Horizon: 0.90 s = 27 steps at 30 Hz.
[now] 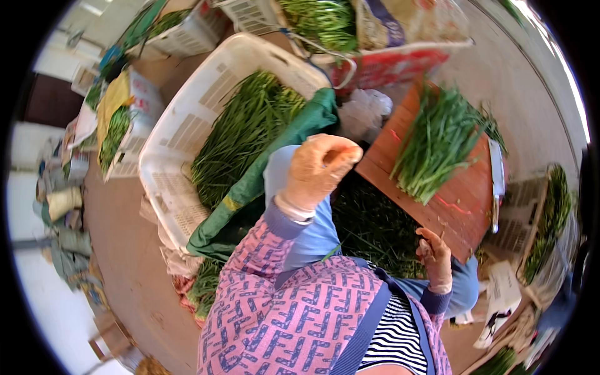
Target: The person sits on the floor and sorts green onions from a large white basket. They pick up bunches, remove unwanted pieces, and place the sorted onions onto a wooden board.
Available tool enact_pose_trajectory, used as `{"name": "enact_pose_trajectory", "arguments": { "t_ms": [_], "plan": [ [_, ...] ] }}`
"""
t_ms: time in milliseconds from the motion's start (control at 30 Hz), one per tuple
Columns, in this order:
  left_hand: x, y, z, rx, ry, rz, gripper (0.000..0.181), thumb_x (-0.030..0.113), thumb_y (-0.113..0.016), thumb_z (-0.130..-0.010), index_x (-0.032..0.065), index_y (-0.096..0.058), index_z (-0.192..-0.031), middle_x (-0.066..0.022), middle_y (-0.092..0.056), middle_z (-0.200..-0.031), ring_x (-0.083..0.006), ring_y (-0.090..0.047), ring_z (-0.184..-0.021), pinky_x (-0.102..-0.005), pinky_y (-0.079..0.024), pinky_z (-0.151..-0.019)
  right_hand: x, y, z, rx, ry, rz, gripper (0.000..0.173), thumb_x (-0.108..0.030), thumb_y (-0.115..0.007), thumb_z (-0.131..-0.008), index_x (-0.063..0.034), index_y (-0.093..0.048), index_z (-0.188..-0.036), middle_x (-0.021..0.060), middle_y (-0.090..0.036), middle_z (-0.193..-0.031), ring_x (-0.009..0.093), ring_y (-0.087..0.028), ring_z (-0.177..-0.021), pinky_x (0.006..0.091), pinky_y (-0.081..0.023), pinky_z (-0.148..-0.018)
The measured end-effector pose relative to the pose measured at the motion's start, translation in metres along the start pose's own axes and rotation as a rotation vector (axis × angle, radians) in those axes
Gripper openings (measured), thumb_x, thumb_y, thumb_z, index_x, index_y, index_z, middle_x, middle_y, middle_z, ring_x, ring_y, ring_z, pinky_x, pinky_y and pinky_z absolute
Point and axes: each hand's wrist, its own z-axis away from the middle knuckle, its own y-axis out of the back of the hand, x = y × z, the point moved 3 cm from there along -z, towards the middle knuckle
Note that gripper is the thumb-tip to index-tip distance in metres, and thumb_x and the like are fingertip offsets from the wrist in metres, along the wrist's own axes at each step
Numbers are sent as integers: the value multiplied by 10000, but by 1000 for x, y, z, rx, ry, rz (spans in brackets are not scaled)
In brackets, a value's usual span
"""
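My left hand, in a translucent glove, is raised over my knee beside the white plastic crate, fingers curled; whether it pinches anything I cannot tell. Near the close edge of the reddish-brown board is my gloved right hand, its fingers bent, with what may be a thin stem at the fingertips. A bunch of green leafy stalks, like garlic chives, lies on the board. Along the board's right edge rests a cleaver. More long green leaves fill part of the crate.
Green cloth drapes over the crate's near side. Dark loose leaves lie below the board between my legs. A clear plastic bag sits behind. Other crates of greens stand at the left, at the top and at the right.
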Motion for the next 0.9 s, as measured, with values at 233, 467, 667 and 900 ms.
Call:
{"name": "enact_pose_trajectory", "arguments": {
  "t_ms": [233, 467, 667, 900],
  "plan": [
    [-194, 334, 172, 794, 456, -461, 396, 266, -721, -847, 12, -640, -1140, -97, -676, -1009, -168, -623, -877, -288, -500, -835, -47, -56, -33, -206, 47, -14, 262, -107, -451, -976, 8, -653, -1098, -39, -464, -698, 83, -480, -635, 197, -381, -579],
    [-269, 388, 199, 571, 864, -776, 348, 135, -692, -821, 61, -639, -1157, -132, -663, -1097, -244, -642, -953, -331, -500, -854, -67, -100, -84, -153, 74, 170, 291, 48, -487, -860, -27, -669, -1075, -1, -558, -727, 68, -522, -650, 188, -410, -567],
    [-402, 367, 148, -309, 1061, -1126, 694, 192, -632, -868, 125, -294, -1471, -71, -350, -1500, -227, -398, -1333, -345, -345, -1092, -80, -127, -110, -93, -3, 305, 198, -37, -553, -911, -18, -664, -1074, 8, -574, -755, 62, -523, -652, 191, -414, -565],
    [-526, 343, 109, -559, 869, -1321, 638, 192, -495, -965, 212, -187, -1522, 22, -266, -1554, -173, -283, -1407, -371, -216, -1159, -50, -147, -94, -101, -76, 205, 159, -54, -591, -906, -44, -648, -1054, -4, -609, -763, 79, -559, -673, 227, -432, -578]
  ]
}}
